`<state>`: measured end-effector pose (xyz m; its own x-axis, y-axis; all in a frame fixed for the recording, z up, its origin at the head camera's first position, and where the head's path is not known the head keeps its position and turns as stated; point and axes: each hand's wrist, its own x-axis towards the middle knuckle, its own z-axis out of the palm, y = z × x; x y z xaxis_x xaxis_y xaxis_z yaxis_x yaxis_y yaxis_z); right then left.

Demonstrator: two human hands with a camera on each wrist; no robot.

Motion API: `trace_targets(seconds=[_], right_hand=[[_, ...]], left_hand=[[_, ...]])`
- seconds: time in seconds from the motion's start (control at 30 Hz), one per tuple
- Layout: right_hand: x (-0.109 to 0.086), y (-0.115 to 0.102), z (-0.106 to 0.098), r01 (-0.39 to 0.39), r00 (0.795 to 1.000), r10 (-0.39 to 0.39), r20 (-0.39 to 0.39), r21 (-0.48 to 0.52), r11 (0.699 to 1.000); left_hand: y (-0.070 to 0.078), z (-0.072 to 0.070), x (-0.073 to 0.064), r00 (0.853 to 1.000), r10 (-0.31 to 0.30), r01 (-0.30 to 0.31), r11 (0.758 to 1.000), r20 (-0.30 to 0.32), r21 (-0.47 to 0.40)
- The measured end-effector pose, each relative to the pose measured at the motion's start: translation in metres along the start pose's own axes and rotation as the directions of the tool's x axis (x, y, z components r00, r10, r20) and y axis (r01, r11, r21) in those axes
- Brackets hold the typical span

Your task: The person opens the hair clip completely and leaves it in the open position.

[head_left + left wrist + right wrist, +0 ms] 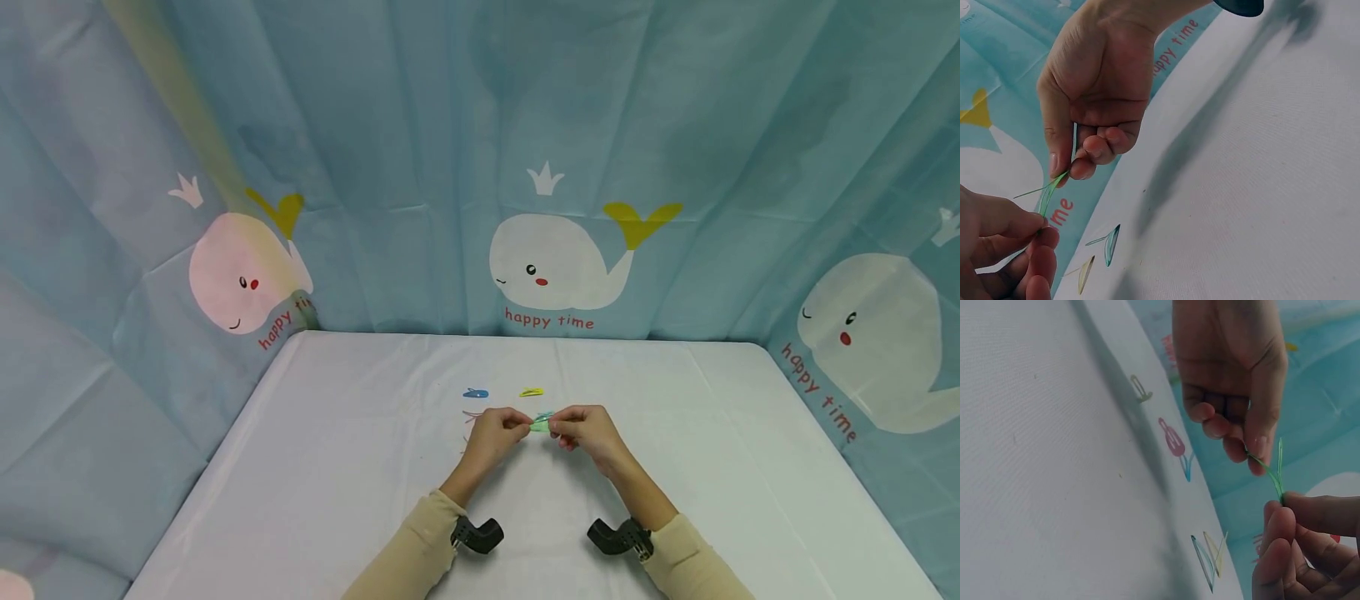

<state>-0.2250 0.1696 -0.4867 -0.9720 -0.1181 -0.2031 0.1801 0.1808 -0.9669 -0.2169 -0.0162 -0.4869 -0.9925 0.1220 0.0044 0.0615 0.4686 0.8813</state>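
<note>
A green snap hair clip (540,426) is stretched between my two hands over the white table. Thumb and fingertips of my left hand (495,433) pinch one end. At the other end, the fingertips of my right hand (588,433) pinch it too. In the left wrist view the clip (1054,187) stands snapped apart, its thin inner strip angled away from the frame. The same spread shows on the clip (1275,478) in the right wrist view, where fingertips cover both its ends.
Beyond my hands lie a blue hair clip (476,393) and a yellow one (532,392). A teal clip (1111,245) lies spread. A pink clip (1174,440) and an olive-toned clip (1140,389) are near my left hand. A printed blue curtain (420,167) surrounds the table (300,467).
</note>
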Motion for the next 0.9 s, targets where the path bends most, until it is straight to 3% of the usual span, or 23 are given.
trace_targets(seconds=[0.33, 0.9], right_hand=[[-0.0006, 0.0017, 0.0007, 0.013, 1.000, -0.012, 0.013, -0.075, 0.997], [-0.0007, 0.0061, 0.0029, -0.005, 1.000, 0.001, -0.026, -0.148, 0.989]], left_hand=[[0.0007, 0.0016, -0.0008, 0.999, 0.053, -0.051, 0.992, -0.014, 0.112], [-0.0013, 0.0061, -0.0043, 0.999, 0.043, -0.041, 0.978, -0.002, 0.206]])
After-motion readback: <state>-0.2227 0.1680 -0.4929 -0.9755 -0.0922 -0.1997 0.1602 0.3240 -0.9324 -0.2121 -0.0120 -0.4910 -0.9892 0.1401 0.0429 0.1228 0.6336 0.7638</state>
